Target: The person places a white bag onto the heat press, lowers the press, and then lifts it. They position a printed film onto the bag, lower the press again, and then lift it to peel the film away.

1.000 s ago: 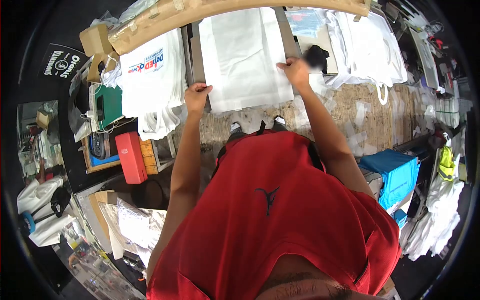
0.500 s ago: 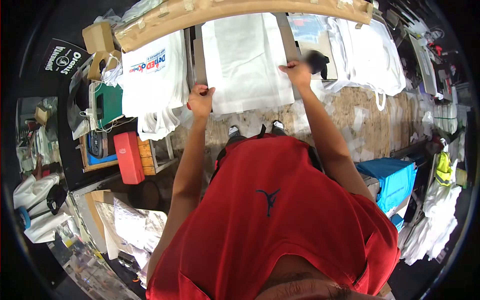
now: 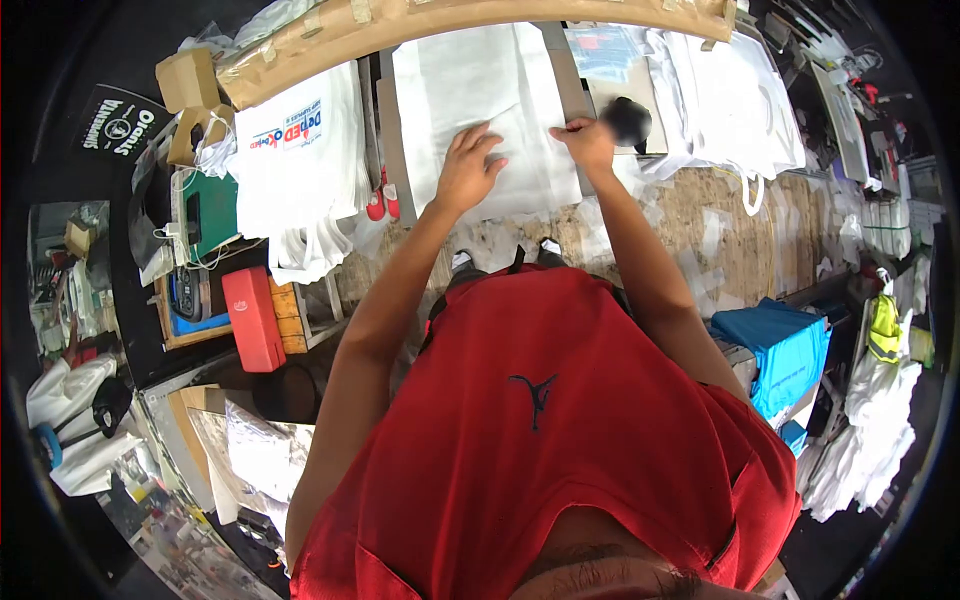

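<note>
A white fabric bag point(image 3: 470, 85) lies flat on a brown board point(image 3: 389, 130) in front of me. My left hand point(image 3: 468, 172) is over the lower middle of the bag, fingers apart and holding nothing; whether the fingertips touch the fabric is hard to tell. At the bag's right edge, my right hand point(image 3: 588, 145) has thumb and finger closed on the fabric. Just beyond that hand is a round black object point(image 3: 628, 122), blurred.
Printed white bags point(image 3: 300, 165) are stacked on the left, with red handles point(image 3: 383, 198) of some tool beside them. More white bags point(image 3: 735, 105) lie at right. A paper-wrapped bar point(image 3: 480, 30) crosses the far side. A red box point(image 3: 252, 318) stands lower left.
My left hand has let go of the bag's lower left edge and moved right over its middle, fingers spreading. The right hand stays at the right edge. The view has shifted slightly.
</note>
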The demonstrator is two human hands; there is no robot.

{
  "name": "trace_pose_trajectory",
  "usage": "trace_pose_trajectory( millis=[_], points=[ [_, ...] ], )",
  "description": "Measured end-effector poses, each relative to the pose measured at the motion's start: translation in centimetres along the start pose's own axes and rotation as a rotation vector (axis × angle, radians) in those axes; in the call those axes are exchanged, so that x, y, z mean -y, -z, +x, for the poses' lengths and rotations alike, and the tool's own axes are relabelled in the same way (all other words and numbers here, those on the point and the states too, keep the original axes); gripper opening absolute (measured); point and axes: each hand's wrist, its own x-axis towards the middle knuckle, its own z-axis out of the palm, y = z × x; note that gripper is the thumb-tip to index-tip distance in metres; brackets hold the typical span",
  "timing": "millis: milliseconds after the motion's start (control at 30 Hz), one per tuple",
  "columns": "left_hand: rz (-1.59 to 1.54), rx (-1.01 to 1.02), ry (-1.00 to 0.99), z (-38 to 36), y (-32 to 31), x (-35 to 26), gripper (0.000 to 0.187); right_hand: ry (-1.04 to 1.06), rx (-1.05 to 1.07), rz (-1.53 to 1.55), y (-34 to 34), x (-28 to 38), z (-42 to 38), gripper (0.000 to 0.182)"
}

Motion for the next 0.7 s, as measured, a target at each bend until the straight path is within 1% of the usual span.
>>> trace_pose_trajectory(
  millis=[67,100,133,200,233,300,433,467,500,533,600,633,700],
  points=[
    [0.190,0.075,-0.030,1.1,-1.2,0.2,0.047,0.013,0.008,-0.002,0.2,0.2,0.0,0.039],
    [0.203,0.163,0.016,1.5,-1.5,0.4,0.063,0.008,0.007,-0.004,0.3,0.2,0.0,0.039],
    [0.199,0.168,0.015,1.4,-1.9,0.6,0.063,0.002,0.013,0.015,0.4,0.2,0.0,0.038],
    [0.283,0.121,-0.014,1.3,-2.8,1.1,0.073,-0.011,0.019,0.033,0.6,0.4,-0.1,0.037],
    [0.280,0.128,-0.015,1.2,-2.9,1.0,0.073,-0.012,0.021,0.031,0.6,0.3,0.0,0.036],
    [0.283,0.107,-0.033,1.0,-3.0,0.8,0.080,-0.021,0.022,0.028,0.6,0.3,0.0,0.036],
    [0.311,0.099,-0.048,1.0,-3.1,0.2,0.084,-0.050,0.023,0.026,0.6,0.1,0.3,0.034],
    [0.334,0.099,-0.042,1.1,-3.2,0.2,0.089,-0.062,0.029,0.028,0.6,0.0,0.3,0.033],
    [0.356,0.098,-0.035,1.1,-3.4,0.0,0.094,-0.065,0.031,0.025,0.4,0.0,0.2,0.033],
    [0.353,0.100,-0.032,1.5,-3.4,-0.5,0.094,-0.030,-0.005,-0.011,0.1,0.1,0.1,0.032],
    [0.430,0.169,0.086,2.3,-3.1,-1.5,0.106,0.008,-0.037,-0.045,-0.3,0.1,0.2,0.032],
    [0.428,0.170,0.091,2.5,-3.3,-1.3,0.106,-0.002,-0.024,-0.025,-0.1,0.1,0.2,0.030],
    [0.409,0.202,0.152,3.6,-3.9,-0.7,0.120,-0.010,-0.012,-0.011,0.2,0.1,0.2,0.029]
  ],
)
